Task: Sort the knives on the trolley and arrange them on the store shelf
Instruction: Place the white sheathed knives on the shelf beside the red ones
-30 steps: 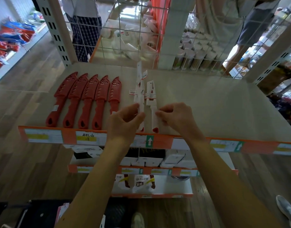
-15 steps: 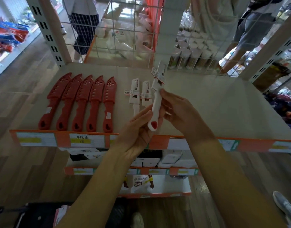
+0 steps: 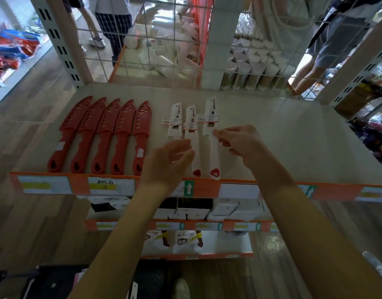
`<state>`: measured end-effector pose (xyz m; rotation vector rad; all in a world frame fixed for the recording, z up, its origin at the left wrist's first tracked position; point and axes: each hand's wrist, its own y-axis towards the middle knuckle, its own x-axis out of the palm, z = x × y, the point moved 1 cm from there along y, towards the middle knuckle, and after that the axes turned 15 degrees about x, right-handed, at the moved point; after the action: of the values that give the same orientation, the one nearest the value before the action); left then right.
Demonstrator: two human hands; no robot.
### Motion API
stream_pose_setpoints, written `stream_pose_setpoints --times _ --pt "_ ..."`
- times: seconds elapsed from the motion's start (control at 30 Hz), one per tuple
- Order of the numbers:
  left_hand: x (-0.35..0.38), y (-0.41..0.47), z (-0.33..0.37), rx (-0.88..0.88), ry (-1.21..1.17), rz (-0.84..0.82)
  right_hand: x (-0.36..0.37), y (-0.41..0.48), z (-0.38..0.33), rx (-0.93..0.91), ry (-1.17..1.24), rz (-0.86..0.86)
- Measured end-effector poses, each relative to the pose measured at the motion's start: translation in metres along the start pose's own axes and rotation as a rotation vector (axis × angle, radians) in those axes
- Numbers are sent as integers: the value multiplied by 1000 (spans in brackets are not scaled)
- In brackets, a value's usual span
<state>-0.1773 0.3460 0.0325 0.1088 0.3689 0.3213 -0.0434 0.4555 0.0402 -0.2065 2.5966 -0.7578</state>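
Five red knives (image 3: 99,134) lie rowed at nine o'clock on the shelf (image 3: 272,137), three white at centre, the third white knife (image 3: 212,134) touched by the right hand (image 3: 244,143), its grip curled though I cannot tell if pinching, left hand (image 3: 168,160) spread; whatever remains to sort is out of view.
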Motion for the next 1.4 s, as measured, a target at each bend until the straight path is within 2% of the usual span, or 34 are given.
stream_pose_setpoints --times 0.1,0.2,0.43,0.5,0.57,0.7,1.03,1.2,1.4 --pt "-5 -1 0 118 326 4 1 6 1 25 -58 24" --pt "-7 -3 0 202 580 -68 3 11 0 31 -97 57" --pt "-4 -11 -17 219 790 -223 8 14 1 -61 -260 144" --pt "-3 -19 -27 268 831 -158 9 15 2 -92 -300 170" --pt "-2 -25 -36 243 871 -91 10 15 3 -119 -325 202" --pt "-1 -34 -42 241 978 -128 11 15 5 -182 -352 246" --pt "-3 -32 -44 210 985 -243 15 17 6 -215 -437 298" --pt "-2 -33 -45 213 980 -229 20 15 6 -297 -513 385" --pt "-2 -34 -46 227 951 -226 26 14 8 -297 -588 425"
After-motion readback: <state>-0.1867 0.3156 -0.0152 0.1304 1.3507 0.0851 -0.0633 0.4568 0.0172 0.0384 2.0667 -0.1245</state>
